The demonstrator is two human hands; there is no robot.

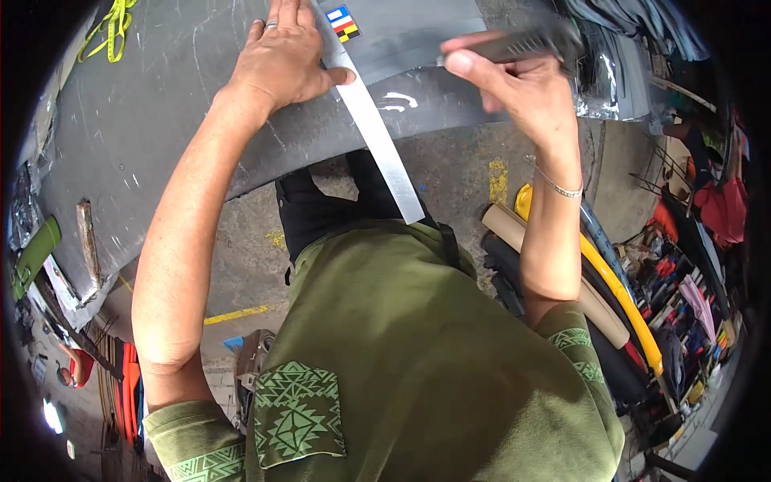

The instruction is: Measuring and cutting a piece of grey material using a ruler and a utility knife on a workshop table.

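Observation:
My left hand [285,60] lies flat on the worktable with its fingers stretched forward. Its thumb presses on a long metal ruler [376,132], whose near end juts past the table edge toward my shirt. Beneath the ruler's far part is a grey sheet of material [422,24], with a small sticker of coloured flags [344,24] beside my fingers. Raised over the right side of the sheet, my right hand [522,88] is closed around a dark utility knife [522,46], blurred by motion. The knife's tip points left, toward the ruler, and is apart from it.
The dark worktable [161,120] has a curving front edge. A yellow tape measure [116,32] lies at its far left, a worn stick [88,245] at its near left. Folded grey material [642,32] sits far right. Rolls, one a yellow tube [618,289], stand by my right arm.

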